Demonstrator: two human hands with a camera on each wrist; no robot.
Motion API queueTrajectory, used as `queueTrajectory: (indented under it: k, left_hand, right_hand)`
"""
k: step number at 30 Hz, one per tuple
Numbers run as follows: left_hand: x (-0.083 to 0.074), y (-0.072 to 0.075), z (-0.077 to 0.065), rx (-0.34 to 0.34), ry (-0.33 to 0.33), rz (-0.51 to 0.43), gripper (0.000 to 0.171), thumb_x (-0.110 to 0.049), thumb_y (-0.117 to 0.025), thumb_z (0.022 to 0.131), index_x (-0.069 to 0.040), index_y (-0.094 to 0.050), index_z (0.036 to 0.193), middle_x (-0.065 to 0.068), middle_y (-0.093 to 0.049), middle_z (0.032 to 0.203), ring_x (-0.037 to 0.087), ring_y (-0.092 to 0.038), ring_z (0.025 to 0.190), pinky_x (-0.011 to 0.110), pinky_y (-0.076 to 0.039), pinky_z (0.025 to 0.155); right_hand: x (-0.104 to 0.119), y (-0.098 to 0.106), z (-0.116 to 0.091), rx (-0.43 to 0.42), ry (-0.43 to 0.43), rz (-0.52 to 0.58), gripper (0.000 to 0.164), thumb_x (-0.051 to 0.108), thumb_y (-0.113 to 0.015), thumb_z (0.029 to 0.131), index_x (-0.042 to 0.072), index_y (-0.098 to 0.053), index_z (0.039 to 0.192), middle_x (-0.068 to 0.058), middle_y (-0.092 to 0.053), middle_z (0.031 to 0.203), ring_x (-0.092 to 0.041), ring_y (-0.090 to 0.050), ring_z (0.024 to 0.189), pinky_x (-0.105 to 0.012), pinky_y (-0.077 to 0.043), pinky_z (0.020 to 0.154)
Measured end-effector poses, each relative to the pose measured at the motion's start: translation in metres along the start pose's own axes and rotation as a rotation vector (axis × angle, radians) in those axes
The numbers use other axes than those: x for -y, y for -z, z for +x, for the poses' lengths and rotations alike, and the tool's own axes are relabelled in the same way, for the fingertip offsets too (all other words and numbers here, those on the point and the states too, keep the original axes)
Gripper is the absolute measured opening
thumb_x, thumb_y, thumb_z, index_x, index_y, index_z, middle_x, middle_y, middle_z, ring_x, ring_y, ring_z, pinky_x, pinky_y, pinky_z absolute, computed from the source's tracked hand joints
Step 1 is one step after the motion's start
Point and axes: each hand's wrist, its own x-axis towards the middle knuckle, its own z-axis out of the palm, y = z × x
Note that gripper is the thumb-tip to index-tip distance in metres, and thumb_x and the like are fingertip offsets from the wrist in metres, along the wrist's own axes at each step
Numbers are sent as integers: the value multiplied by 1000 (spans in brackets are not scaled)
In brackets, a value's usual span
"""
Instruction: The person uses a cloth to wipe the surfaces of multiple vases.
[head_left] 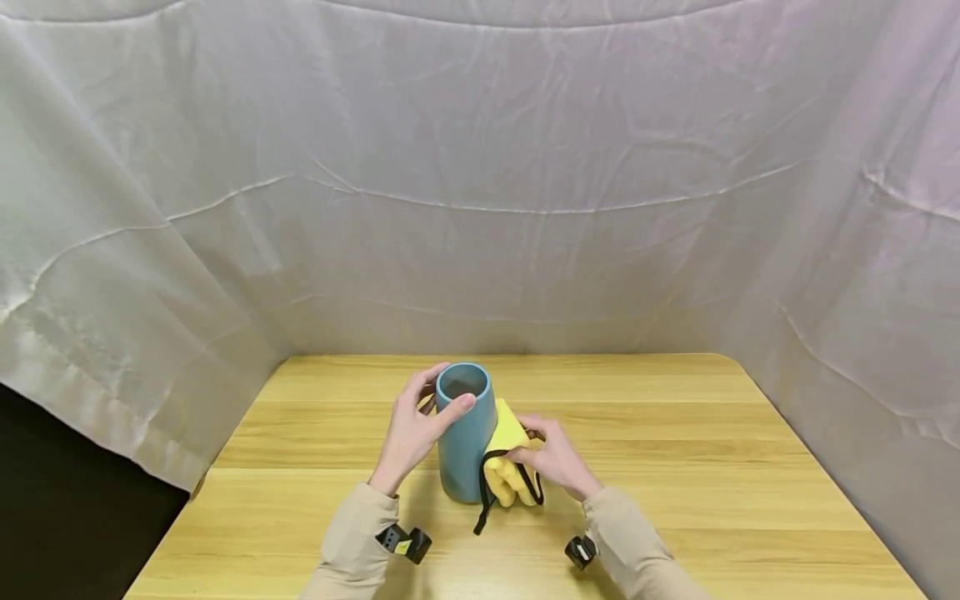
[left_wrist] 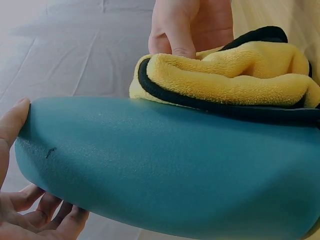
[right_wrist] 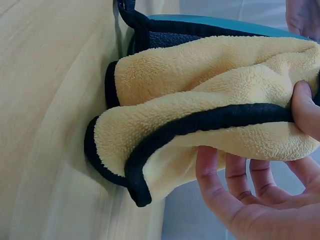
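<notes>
A tall blue-teal cylindrical vase [head_left: 459,454], its round mouth facing up, stands on the table. My left hand [head_left: 411,427] grips it near the rim, thumb at the front and fingers around the far left side. Against the vase's right side lies a folded yellow towel [head_left: 507,429] with black edging, fluffy in both wrist views. My right hand [head_left: 557,458] holds this towel between the thumb and the other fingers. In the left wrist view, a small dark mark [left_wrist: 51,152] shows on the vase wall near the left thumb.
The wooden table [head_left: 675,475] extends to both sides of the vase. Grey-white curtain [head_left: 525,267] hangs behind it and along the sides. A dark area [head_left: 67,500] lies beyond the table's left edge. Each wrist wears a small black camera [head_left: 417,546].
</notes>
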Motion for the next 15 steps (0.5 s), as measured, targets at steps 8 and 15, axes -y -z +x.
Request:
queueTrajectory:
  k: [8,15]
  left_hand:
    - [-3,-3,-2,-10,1,29,59,-28,-80,86,-14,-57,138,7,-59,131,26,-56,125,51,-47,111]
    - [-13,-16,-5,-102,-8,172,70,-40,-85,79,-12,-56,137,10,-50,131,27,-51,122,51,-44,107]
  right_hand:
    - [-2,0,0,9,-27,31,47,9,-78,82,9,-69,129,-14,-70,123,-9,-60,96,-36,-45,94]
    - [-3,-1,-1,13,-43,45,46,10,-78,83,12,-69,128,-11,-71,124,-12,-61,98,-39,-44,96]
